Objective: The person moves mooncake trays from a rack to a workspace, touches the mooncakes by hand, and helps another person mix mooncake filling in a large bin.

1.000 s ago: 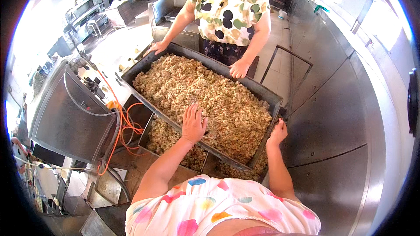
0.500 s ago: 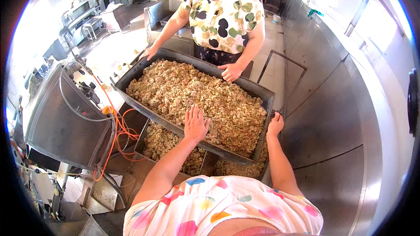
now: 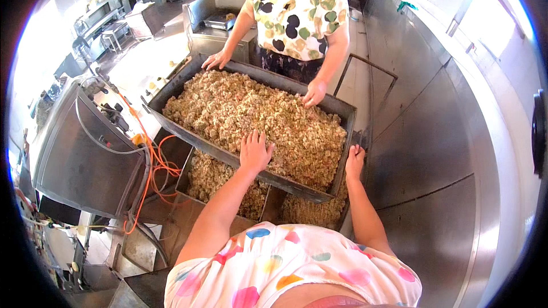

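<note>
A long dark metal tray (image 3: 197,141) is heaped with a crumbly yellow-brown mix (image 3: 257,120) with green and reddish bits. My left hand (image 3: 256,152) lies across its near rim, fingers stretched out over the mix. At the tray's right end, my right hand (image 3: 354,163) has its fingers curled around the end edge or a grip there; the exact hold is partly hidden. Across from me a person in a patterned top rests one hand (image 3: 216,60) on the far rim at the left and the other hand (image 3: 314,92) on it farther right.
Beneath the tray sits a lower divided container (image 3: 266,204) with more of the mix. To the left stands a steel machine (image 3: 88,151) with orange cables (image 3: 151,159). A metal frame handle (image 3: 371,64) and a steel-panelled side (image 3: 419,131) lie to the right.
The tray's near right corner sits slightly farther away. The other person's hands have shifted right along the far rim. My hands keep nearly the same places on the tray.
</note>
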A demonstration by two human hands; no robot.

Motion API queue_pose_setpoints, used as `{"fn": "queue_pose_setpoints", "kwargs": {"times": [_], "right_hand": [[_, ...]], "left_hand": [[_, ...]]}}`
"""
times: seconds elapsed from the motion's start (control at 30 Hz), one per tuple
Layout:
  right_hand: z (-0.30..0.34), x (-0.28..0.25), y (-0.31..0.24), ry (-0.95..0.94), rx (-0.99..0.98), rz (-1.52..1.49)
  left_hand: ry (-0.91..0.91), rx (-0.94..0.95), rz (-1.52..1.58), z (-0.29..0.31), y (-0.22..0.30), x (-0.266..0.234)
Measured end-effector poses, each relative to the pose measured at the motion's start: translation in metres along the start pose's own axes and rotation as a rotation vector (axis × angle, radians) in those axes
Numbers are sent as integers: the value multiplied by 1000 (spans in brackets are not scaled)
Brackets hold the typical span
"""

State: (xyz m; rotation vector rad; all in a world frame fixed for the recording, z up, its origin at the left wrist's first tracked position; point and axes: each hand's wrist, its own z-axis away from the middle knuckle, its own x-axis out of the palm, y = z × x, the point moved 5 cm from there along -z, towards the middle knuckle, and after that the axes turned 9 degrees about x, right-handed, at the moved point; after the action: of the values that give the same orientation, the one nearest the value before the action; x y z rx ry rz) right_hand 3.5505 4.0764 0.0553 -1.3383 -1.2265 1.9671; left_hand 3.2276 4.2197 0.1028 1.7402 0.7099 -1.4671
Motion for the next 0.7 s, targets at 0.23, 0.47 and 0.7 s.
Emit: {"fn": "queue_pose_setpoints", "kwargs": {"times": [0.23,0.47,0.7], "right_hand": [[27,7,18,-145,-77,92],[34,10,4,-145,-44,273],[14,26,9,-175,-13,292]], "left_hand": [[-61,12,45,-11,-1,13],[-41,59,45,-23,4,13],[109,62,68,-27,-2,13]]}}
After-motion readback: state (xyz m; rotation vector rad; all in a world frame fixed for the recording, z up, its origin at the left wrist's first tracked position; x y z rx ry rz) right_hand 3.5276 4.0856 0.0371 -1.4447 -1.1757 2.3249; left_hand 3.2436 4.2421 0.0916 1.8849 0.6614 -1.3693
